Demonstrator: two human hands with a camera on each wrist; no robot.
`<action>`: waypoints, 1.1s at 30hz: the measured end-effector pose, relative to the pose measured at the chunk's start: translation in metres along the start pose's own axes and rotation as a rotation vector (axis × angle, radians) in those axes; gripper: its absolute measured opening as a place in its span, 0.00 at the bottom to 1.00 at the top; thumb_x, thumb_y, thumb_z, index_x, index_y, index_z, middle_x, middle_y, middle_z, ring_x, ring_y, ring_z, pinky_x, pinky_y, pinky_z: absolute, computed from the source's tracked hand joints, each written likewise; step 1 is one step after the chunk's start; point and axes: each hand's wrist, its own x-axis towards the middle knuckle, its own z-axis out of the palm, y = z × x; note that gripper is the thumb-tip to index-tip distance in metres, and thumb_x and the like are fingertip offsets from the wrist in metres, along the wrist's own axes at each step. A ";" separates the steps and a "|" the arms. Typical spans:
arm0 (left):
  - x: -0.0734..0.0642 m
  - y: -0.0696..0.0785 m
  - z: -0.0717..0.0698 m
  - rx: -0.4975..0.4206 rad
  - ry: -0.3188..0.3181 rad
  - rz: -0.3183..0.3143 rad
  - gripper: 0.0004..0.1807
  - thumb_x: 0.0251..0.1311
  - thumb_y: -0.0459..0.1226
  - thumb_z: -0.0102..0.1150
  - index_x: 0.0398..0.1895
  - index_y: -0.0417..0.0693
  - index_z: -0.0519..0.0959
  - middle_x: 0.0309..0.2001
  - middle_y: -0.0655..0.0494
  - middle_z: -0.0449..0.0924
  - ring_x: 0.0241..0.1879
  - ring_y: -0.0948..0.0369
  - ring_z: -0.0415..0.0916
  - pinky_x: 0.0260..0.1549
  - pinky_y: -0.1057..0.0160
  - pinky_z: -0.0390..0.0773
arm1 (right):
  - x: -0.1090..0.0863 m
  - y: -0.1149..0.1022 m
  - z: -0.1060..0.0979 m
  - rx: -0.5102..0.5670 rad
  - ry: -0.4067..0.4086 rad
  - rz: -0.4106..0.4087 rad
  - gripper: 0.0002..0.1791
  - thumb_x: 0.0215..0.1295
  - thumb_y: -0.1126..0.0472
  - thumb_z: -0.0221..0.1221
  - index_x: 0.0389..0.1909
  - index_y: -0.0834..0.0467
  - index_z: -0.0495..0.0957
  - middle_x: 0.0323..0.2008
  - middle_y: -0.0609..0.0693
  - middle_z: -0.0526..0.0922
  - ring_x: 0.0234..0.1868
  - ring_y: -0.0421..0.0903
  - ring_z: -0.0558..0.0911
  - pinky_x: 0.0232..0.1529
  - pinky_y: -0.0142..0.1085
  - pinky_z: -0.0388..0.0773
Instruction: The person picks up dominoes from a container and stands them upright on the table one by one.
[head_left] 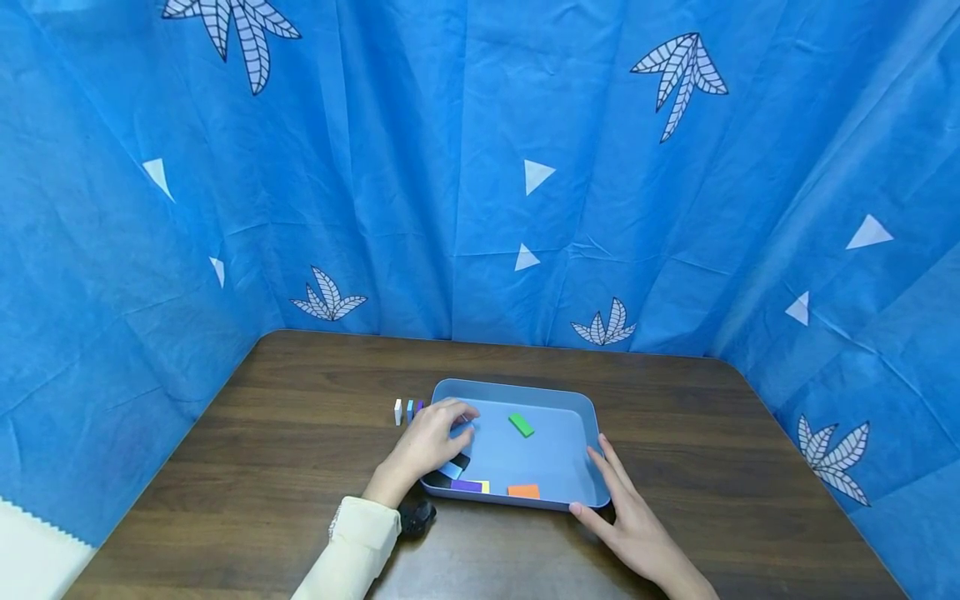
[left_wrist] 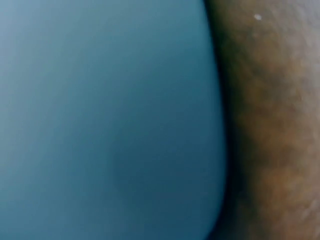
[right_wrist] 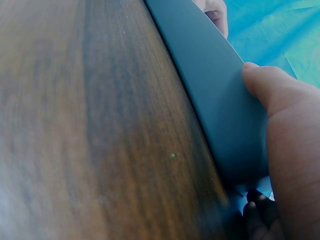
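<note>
A shallow blue-grey tray lies on the table, with small flat blocks in it. My left hand reaches over its left side, fingers bent and thumb apart from the index finger; nothing shows in that gap. Near this hand lie black, light blue, purple and yellow blocks. An orange block is by the front wall, a green block farther back. At the tray's front right corner my right hand has its fingers spread, the thumb touching the wall.
Left of the tray, a white block, a blue block and a purple block stand in a row. A black device sits at my left wrist. Blue curtains surround the wooden table behind and at the sides.
</note>
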 end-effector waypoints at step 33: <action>0.002 0.002 -0.020 -0.201 -0.101 0.000 0.14 0.60 0.35 0.62 0.49 0.44 0.81 0.45 0.55 0.84 0.43 0.61 0.81 0.46 0.58 0.82 | 0.002 -0.005 0.003 -0.015 0.025 -0.021 0.46 0.61 0.36 0.57 0.75 0.45 0.49 0.77 0.43 0.37 0.75 0.57 0.50 0.62 0.63 0.63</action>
